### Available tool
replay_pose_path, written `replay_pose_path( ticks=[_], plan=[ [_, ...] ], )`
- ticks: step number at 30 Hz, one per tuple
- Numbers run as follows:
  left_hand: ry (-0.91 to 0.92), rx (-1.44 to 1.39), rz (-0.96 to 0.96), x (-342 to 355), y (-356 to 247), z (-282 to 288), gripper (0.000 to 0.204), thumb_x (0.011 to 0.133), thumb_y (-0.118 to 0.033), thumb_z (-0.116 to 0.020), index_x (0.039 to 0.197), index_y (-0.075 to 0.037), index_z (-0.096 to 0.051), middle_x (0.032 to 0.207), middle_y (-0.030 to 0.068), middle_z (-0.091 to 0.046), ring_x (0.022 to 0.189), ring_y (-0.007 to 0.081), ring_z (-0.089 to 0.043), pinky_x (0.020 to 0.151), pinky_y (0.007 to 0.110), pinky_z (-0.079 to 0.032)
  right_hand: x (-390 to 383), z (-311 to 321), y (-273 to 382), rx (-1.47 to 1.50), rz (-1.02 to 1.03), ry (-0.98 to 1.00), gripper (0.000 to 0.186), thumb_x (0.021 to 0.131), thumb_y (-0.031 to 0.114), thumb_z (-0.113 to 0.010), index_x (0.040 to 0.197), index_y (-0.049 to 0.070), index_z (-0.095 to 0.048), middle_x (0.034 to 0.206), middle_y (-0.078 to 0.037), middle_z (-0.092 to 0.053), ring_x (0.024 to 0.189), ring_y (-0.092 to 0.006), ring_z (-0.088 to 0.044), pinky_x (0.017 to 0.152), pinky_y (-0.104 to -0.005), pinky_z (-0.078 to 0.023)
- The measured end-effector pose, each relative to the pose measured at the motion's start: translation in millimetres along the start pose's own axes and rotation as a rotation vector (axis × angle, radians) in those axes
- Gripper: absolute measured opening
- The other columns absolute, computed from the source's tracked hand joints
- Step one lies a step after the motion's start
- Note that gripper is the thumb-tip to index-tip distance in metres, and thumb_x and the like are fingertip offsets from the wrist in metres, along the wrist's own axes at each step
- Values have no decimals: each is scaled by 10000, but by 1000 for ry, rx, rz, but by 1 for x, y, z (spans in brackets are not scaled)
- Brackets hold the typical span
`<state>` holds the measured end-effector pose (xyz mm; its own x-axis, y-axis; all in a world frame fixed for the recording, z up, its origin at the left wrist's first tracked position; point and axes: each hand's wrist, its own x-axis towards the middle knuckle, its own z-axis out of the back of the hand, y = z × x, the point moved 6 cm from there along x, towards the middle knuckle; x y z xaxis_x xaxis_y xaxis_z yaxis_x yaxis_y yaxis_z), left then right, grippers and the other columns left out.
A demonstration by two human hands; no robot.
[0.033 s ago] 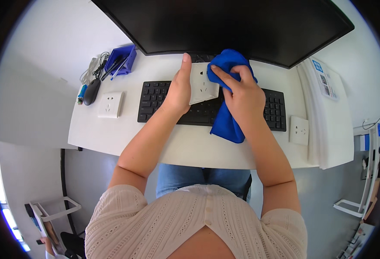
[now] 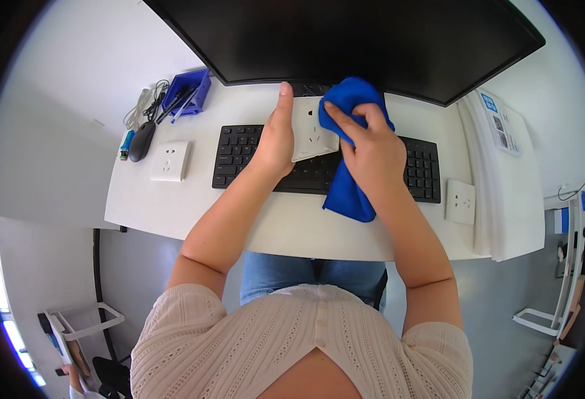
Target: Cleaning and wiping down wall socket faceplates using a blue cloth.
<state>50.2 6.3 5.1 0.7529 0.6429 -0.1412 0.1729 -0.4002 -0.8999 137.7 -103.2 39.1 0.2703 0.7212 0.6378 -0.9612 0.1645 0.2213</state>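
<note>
On my head feed, the white wall-socket plate (image 2: 309, 136) is held above the middle of the black keyboard (image 2: 302, 181), between the left hand (image 2: 279, 136) and the right hand (image 2: 375, 149). The left hand has it by its left edge, with 1 digit straight up along that side; the other fingers are hidden, so I cannot tell how far they close around the back. The right fingers are bent around the blue cloth (image 2: 347, 189) and have hold of it, 1 of them stretched toward the plate's upper right — the cloth covers that corner, and its tail trails down past the keyboard's near edge.

For writing, I see a label (image 2: 500, 123) with a blue square and small pictures on the white stack (image 2: 498, 193) at the right; its print, like the key legends, is too small for me to read.

Around them on the white counter (image 2: 305, 229), 1 socket plate (image 2: 170, 161) lies left of the keyboard and another plate (image 2: 460, 201) right of it. Farther left are a black mouse (image 2: 142, 141) and a blue tray (image 2: 201, 92) with pens. The black monitor (image 2: 352, 40) stands just beyond the hands — the nearest thing in the way on the far side.
</note>
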Motion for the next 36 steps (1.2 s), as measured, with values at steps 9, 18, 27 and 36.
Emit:
replay_pose_path(
  ticks=[9,18,27,36],
  plan=[
    [15,61,-259,10,-22,19,873,974,-669,-157,1248,36,-592,1122,206,-666,1033,290,-644,898,377,-517,-13,-29,10,207,57,185,444,696,129,-749,1137,122,-694,973,-28,-582,772,-214,-655,653,-343,-537],
    [-123,-126,-16,-4,-14,3,773,959,-670,-318,1317,-9,-496,1226,181,-605,1101,317,-623,959,450,-503,2,1,-5,275,66,-106,566,709,42,-747,1253,154,-643,1002,-42,-557,779,-213,-624,670,-315,-533],
    [-55,-19,-54,-6,-14,4,797,959,-676,-309,1326,6,-497,1238,177,-598,1116,305,-616,955,447,-505,-2,-13,4,107,-13,22,596,736,90,-750,1309,178,-611,1018,-27,-547,772,-203,-639,636,-307,-537],
    [26,-130,-204,9,-32,23,887,978,-656,-119,1273,61,-550,1132,233,-659,1042,341,-658,933,422,-539,-6,-12,14,242,47,126,395,693,89,-756,1079,168,-729,926,-17,-578,705,-203,-630,615,-315,-525]
  ],
)
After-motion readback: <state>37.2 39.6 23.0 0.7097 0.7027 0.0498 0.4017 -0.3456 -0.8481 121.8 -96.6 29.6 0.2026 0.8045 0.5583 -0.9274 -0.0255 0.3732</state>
